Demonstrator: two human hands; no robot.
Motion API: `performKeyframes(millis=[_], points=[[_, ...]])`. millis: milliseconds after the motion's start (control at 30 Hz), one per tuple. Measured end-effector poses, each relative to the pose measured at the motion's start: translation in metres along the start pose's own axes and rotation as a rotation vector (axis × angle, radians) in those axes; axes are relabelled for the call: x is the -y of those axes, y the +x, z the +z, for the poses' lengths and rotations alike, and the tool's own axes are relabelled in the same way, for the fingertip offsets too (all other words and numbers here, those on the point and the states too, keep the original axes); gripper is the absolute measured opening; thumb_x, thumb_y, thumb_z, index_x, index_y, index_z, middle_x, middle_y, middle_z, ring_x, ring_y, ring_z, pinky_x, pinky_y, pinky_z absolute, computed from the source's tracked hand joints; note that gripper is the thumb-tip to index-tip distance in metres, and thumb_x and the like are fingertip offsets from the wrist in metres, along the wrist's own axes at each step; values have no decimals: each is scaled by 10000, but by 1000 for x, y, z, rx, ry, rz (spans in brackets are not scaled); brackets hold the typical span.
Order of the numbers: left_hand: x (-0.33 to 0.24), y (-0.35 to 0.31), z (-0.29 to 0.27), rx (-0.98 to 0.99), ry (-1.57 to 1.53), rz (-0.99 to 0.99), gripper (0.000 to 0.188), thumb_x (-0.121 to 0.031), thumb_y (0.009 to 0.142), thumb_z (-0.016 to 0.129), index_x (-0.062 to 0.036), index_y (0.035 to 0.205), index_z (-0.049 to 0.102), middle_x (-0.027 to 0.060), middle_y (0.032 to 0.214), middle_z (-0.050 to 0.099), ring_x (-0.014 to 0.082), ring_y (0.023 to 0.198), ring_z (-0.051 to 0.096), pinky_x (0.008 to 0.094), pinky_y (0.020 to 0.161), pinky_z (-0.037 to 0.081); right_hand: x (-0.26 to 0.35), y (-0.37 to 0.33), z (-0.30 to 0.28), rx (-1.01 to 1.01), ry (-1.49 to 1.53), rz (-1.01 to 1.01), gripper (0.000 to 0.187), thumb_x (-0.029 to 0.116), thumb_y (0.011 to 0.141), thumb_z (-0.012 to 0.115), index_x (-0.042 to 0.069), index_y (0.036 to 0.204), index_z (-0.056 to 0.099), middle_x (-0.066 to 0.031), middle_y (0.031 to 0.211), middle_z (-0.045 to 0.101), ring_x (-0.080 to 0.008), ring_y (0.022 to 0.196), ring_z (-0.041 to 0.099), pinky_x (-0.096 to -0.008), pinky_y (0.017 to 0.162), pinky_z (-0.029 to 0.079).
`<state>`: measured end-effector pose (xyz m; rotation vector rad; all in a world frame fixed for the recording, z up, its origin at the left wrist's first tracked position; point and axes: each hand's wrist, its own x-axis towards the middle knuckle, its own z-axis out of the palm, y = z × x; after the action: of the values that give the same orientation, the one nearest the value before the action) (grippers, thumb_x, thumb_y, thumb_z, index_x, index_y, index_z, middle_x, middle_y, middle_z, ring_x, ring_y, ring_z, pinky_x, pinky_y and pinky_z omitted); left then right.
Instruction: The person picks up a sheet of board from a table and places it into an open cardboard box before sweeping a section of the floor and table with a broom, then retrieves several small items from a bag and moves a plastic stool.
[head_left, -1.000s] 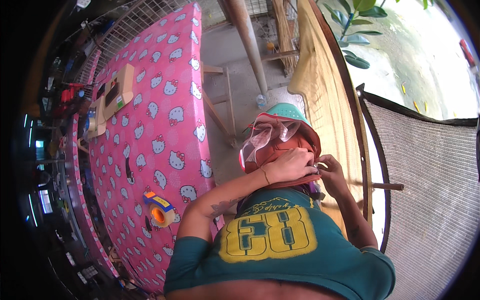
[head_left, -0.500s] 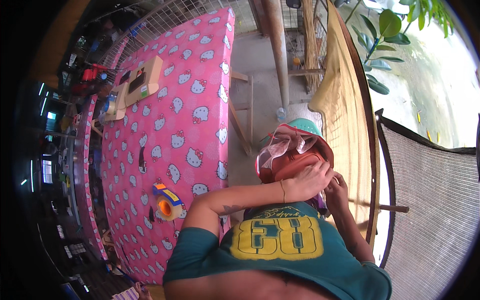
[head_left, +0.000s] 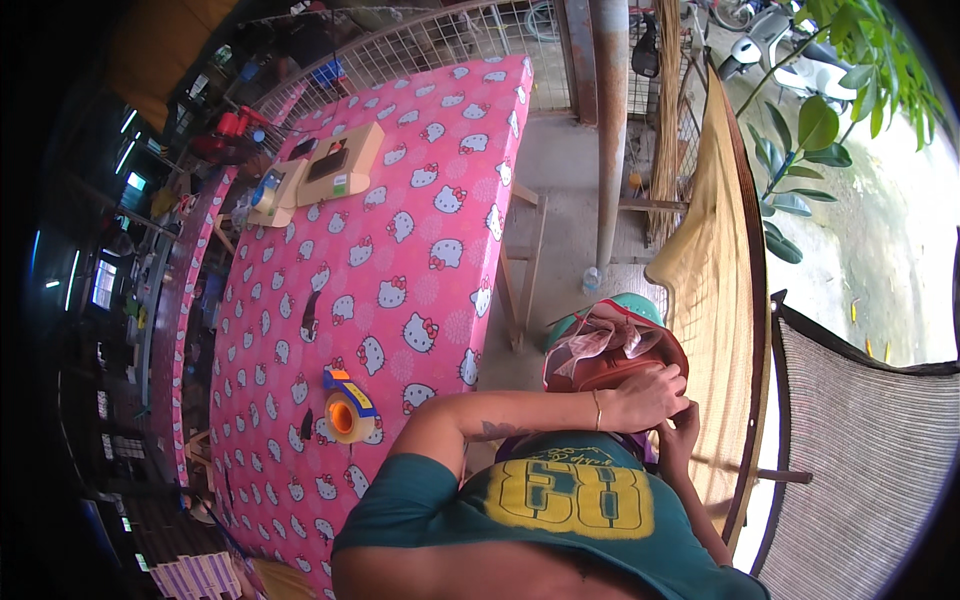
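My left arm reaches across my body to the right. My left hand (head_left: 645, 398), with a thin bracelet at the wrist, lies bent over the near right edge of a reddish-brown bag (head_left: 610, 372). Its fingers are curled together, and whatever they grip is hidden. Just below it, close to its fingertips, is my right hand (head_left: 680, 430), also with bent fingers; what it pinches is too small to make out. The bag sits inside a teal plastic basket (head_left: 632, 302) with holes near its rim. A crumpled pale pink cloth (head_left: 610, 335) lies over the bag's far side.
On my left is a long table with a pink cartoon-print cover (head_left: 400, 330). It bears a tape dispenser (head_left: 350, 408), dark strips (head_left: 310, 315) and an open cardboard box (head_left: 340, 165). A rusty post (head_left: 608, 130) stands ahead; a tan cloth screen (head_left: 710, 300) hangs at right.
The view has shifted, so the table, basket and hands appear slightly lower and farther right. Both hands stay together at the bag's edge.
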<state>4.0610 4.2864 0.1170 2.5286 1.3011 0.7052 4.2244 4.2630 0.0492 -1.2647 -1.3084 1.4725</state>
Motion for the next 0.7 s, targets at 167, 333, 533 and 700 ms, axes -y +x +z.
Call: performKeyframes(millis=[167, 333, 533, 700], points=[[-2, 16, -4, 38, 99, 121, 107, -204, 766, 606, -120, 728, 661, 44, 877, 595, 225, 957, 550, 391, 871, 410, 2, 8, 17, -102, -117, -146, 300, 38, 823, 708, 7, 1035, 497, -64, 902, 593, -115, 854, 580, -275, 758, 488], [35, 32, -2, -38, -85, -164, 174, -259, 753, 697, -89, 748, 660, 65, 848, 627, 251, 939, 573, 440, 880, 404, 16, 3, 29, -63, -124, -26, 365, 37, 810, 755, 18, 1060, 489, -46, 852, 586, -119, 798, 592, -265, 735, 496], [61, 12, -26, -43, -307, -560, 223, -266, 787, 706, -49, 775, 656, 126, 829, 652, 317, 888, 606, 462, 853, 426, 24, 1, 18, -9, -120, 45, 366, 73, 821, 751, 18, 1082, 500, -61, 870, 571, -153, 829, 595, -296, 758, 500], [48, -13, -25, -169, -221, -497, 223, -263, 801, 711, -51, 761, 657, 118, 817, 656, 313, 860, 615, 446, 833, 428, 78, 25, 33, -6, -565, -437, 462, 150, 815, 726, 20, 1222, 551, -174, 1012, 598, -377, 1050, 560, -418, 909, 468]])
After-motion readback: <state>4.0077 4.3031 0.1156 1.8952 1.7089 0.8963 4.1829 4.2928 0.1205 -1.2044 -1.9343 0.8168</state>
